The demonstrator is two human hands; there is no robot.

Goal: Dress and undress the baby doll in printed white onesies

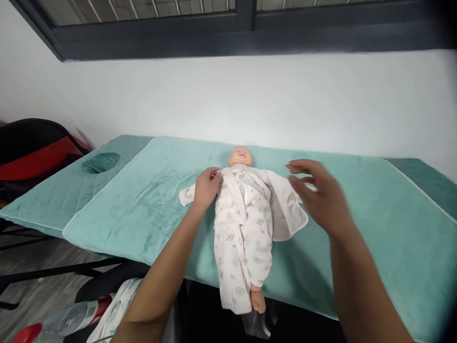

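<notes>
A baby doll (pixel 240 155) lies on its back, head toward the wall, in white printed trousers (pixel 233 267) and a white baby shirt (pixel 228 205). One front panel of the shirt lies across the chest; the other panel (pixel 287 214) is spread out to the right, its pale inner side up. My left hand (pixel 207 189) is closed at the shirt's left shoulder, fingertips on the cloth. My right hand (pixel 314 193) hovers beside the spread panel, slightly blurred, thumb and fingers apart. One bare foot (pixel 257 301) shows; the other trouser leg covers its foot.
The doll lies on a teal padded massage table (pixel 143 205) with a face hole (pixel 101 163) at the left. Behind are a white wall and a dark window frame (pixel 160 38). A red-and-black chair (pixel 35 147), a bottle (pixel 71 317) and white printed cloth (pixel 119 305) are at left.
</notes>
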